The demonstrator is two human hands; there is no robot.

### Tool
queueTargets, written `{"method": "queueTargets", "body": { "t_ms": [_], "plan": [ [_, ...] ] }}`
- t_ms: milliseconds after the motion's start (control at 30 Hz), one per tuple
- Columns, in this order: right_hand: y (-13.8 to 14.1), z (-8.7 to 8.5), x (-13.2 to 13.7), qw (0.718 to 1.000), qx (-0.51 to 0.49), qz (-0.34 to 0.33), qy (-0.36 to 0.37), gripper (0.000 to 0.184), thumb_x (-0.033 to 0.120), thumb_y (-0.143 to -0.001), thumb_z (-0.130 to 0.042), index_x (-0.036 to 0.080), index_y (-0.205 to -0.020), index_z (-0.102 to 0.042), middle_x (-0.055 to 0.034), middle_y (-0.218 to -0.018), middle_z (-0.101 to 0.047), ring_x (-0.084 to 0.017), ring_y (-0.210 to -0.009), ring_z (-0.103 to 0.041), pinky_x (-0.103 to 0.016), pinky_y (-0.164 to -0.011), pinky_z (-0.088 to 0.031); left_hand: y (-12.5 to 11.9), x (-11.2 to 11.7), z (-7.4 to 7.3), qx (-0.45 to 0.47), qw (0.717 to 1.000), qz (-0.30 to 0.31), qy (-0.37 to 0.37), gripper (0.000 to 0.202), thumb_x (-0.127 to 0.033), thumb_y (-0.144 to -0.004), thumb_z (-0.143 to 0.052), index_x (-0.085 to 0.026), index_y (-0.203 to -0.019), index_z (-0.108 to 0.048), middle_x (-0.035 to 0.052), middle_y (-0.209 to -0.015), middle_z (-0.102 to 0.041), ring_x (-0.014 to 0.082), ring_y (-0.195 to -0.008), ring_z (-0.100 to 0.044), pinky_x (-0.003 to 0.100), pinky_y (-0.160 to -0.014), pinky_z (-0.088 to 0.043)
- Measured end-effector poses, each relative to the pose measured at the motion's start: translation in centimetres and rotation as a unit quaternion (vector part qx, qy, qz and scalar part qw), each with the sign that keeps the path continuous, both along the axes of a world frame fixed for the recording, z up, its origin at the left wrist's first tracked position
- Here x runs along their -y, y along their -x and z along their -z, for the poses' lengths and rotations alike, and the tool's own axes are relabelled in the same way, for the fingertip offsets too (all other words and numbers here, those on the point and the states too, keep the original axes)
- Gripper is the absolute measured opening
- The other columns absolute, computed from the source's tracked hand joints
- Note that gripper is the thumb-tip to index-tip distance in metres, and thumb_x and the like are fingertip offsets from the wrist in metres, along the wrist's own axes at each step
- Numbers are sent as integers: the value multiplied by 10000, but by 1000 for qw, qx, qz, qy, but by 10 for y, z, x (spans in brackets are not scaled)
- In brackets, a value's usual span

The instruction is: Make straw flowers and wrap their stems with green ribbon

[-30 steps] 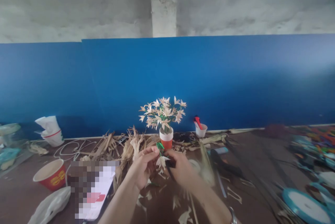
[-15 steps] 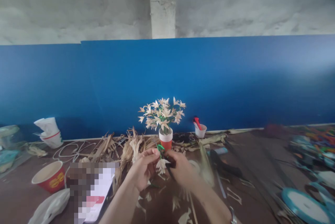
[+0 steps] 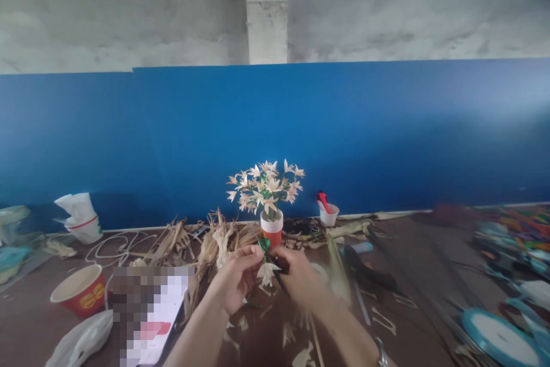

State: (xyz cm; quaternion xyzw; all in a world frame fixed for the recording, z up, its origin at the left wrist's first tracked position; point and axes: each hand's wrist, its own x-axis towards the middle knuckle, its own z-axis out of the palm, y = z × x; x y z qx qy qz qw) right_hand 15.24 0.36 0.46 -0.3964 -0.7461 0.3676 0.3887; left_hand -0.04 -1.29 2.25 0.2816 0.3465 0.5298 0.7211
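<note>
My left hand (image 3: pixel 239 276) pinches a small pale husk flower (image 3: pixel 267 273) by its green-wrapped stem (image 3: pixel 263 244), and the bloom hangs downward between my hands. My right hand (image 3: pixel 298 276) is closed around dark-handled scissors (image 3: pixel 281 267), whose blades reach up beside the green part; the blades are mostly hidden by my fingers. Just behind both hands stands an orange and white pot (image 3: pixel 272 229) with a bunch of similar pale flowers (image 3: pixel 268 186) on green stems.
Dry corn husks (image 3: pixel 210 247) lie behind my left hand. A red paper bowl (image 3: pixel 81 291) and a phone (image 3: pixel 161 321) are at left. A small white cup (image 3: pixel 329 216), a black-handled tool (image 3: pixel 369 269) and a blue-rimmed spool (image 3: pixel 501 335) sit at right. Husk scraps litter the front.
The green part at my left fingertips has turned slightly and looks darker. The flower has shifted a little to the right; both hands hold nearly the same place.
</note>
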Motion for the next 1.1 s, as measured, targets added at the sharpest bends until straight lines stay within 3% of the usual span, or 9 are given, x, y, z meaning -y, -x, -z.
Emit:
{"method": "queueTargets", "body": {
  "t_ms": [200,300,433,567,700,900,1000,1100],
  "plan": [
    [-5,0,-6,999,-34,4,32,188,173,-676,-615,153,-860,-643,-36,-771,-690,-199,-722,-624,-246,-636,-450,3,-3,1,5,1000,-17,6,146,-158,-645,-740,-129,-681,-602,-12,-539,-589,93,-461,-551,193,-451,-461],
    [-18,-4,-13,999,-25,-5,26,197,216,-696,-602,156,-878,-649,-45,-789,-696,-213,-734,-632,-262,-652,-457,7,-4,-1,-13,999,-26,14,143,-163,-652,-731,-128,-704,-603,20,-639,-658,99,-494,-588,191,-456,-476],
    [-44,-10,-18,992,121,1,22,177,234,-708,-595,196,-870,-655,-26,-804,-691,-198,-738,-620,-242,-629,-423,9,-4,-5,-27,998,-48,24,125,-124,-654,-716,-131,-702,-601,6,-599,-640,86,-478,-583,164,-428,-459],
    [-63,-9,-21,934,341,91,63,209,189,-627,-643,205,-835,-628,-24,-804,-683,-188,-726,-614,-218,-563,-374,10,-4,-7,-34,996,-71,39,162,-67,-662,-680,-127,-808,-645,-15,-579,-617,65,-449,-559,147,-416,-449],
    [-65,-1,-28,900,400,159,63,156,186,-637,-631,179,-793,-626,-77,-868,-686,-232,-812,-623,-259,-628,-391,13,-7,-3,-43,996,-65,41,188,-77,-704,-634,-86,-888,-670,14,-639,-638,71,-480,-572,164,-452,-481],
    [-59,17,-37,871,450,188,50,322,139,-600,-648,123,-922,-645,-166,-1022,-652,-301,-960,-604,-327,-749,-426,19,-13,1,-25,996,-80,18,88,-126,-716,-659,-93,-797,-669,-5,-563,-594,60,-471,-553,133,-425,-440],
    [-61,26,-40,868,461,181,33,455,124,-602,-641,81,-1054,-610,-202,-1166,-577,-313,-1101,-525,-340,-859,-396,20,-13,0,-21,997,-75,15,75,-117,-678,-686,-94,-740,-653,36,-657,-657,41,-475,-535,108,-404,-400],
    [-67,35,-45,868,467,169,32,573,94,-598,-624,39,-1163,-546,-219,-1168,-570,-304,-1101,-517,-339,-897,-368,20,-13,1,-27,998,-65,9,102,-149,-649,-709,-105,-678,-622,53,-715,-679,12,-428,-455,94,-343,-310]
  ]
}}
